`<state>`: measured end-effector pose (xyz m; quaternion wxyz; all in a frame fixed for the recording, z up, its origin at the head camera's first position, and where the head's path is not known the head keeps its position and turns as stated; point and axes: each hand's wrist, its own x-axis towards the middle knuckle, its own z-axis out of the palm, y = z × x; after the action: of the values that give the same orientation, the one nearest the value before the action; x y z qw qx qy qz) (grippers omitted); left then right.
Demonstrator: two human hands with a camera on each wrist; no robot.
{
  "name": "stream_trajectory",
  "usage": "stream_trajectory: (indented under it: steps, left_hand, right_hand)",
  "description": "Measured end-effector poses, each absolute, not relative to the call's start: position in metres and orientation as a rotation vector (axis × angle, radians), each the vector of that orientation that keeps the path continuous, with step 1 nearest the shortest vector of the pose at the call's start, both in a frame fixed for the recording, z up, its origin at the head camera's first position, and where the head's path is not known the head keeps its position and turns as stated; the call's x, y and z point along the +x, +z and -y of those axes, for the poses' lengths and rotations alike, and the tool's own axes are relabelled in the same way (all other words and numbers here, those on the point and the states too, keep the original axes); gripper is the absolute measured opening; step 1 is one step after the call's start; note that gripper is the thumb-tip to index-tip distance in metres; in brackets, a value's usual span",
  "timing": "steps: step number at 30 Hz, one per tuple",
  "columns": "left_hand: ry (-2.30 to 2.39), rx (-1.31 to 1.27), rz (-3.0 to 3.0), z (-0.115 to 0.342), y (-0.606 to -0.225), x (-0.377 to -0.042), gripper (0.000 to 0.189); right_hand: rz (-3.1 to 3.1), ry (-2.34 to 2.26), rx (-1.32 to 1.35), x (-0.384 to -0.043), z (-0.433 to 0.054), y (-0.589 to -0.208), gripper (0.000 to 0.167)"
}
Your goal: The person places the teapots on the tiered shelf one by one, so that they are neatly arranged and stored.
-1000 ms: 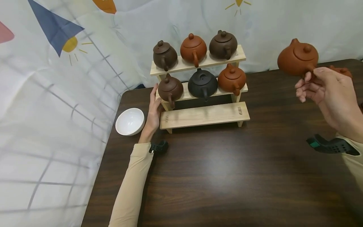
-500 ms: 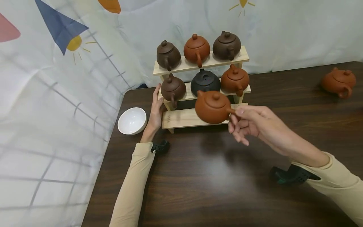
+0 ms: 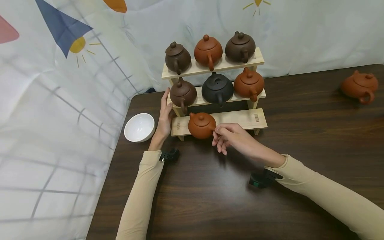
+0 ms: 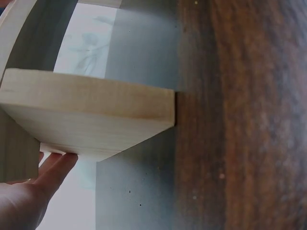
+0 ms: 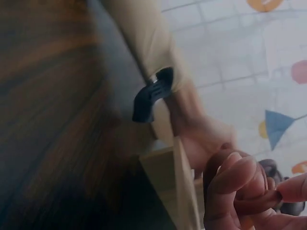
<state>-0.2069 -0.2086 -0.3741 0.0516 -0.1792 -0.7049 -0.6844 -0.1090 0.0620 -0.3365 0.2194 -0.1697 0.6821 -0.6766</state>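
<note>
Right hand [image 3: 232, 138] pinching the handle of a red-brown teapot [image 3: 201, 125], thumb and forefinger closed on it, the other fingers loosely curled below; teapot sitting at the left part of the lowest step [image 3: 240, 119] of a wooden stepped rack [image 3: 258, 60], spout to the left, lid knob up; whether fully resting on the step or just above it, cannot tell; in the right wrist view, fingers [image 5: 230, 182] curled round a dark brown handle, close and blurred.

Left hand [image 3: 164, 118] flat against the left end of the rack, fingers straight and together, tips reaching the middle step's edge; in the left wrist view, a fingertip [image 4: 60, 165] touching the underside of a pale wooden board [image 4: 91, 115], the palm beneath it.

On the middle step, three teapots in a row: a dark brown one [image 3: 181, 93] at left, a black one [image 3: 217, 88] in the middle, a red-brown one [image 3: 248, 83] at right; on the top step, a dark brown one [image 3: 177, 58], a red-brown one [image 3: 208, 50], another dark brown one [image 3: 240, 47].

White bowl [image 3: 139, 127] on the dark wooden table [image 3: 228, 200], just left of the left hand; one more red-brown teapot [image 3: 359, 86] standing alone at the far right of the table, well apart from the rack; a pale printed cloth [image 3: 60, 100] hanging behind and at left; beige sleeves on both arms, a black wrist mount on each.
</note>
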Motion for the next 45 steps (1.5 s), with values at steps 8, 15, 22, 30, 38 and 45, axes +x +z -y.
stream_trajectory:
  steps: [8,15,22,30,38,45]
  left_hand:
    - [-2.098,-0.537,2.138,0.209,-0.373,-0.204,0.064]
    - [-2.093,-0.548,2.146,0.209,-0.373,-0.206,0.065]
    - [-2.093,-0.547,2.121,0.209,-0.375,-0.206,0.066]
    - [-2.075,-0.547,2.127,0.208,-0.374,-0.206,0.067]
    - [-2.073,-0.531,2.147,0.209,-0.376,-0.207,0.066]
    - [-2.064,-0.548,2.142,0.208,-0.376,-0.206,0.070]
  right_hand:
    - [-1.969,-1.810,-0.466,-0.115,-0.040,-0.343,0.031]
    - [-1.974,-1.767,-0.500,-0.115,-0.024,-0.345,0.032]
    - [-1.960,-1.750,-0.527,-0.118,-0.014,-0.345,0.033]
    - [-1.935,-1.751,-0.562,-0.116,-0.003,-0.344,0.034]
    - [-1.948,-1.760,-0.566,-0.119,0.003,-0.346,0.034]
    - [-1.862,-1.750,-0.541,-0.118,-0.008,-0.344,0.036]
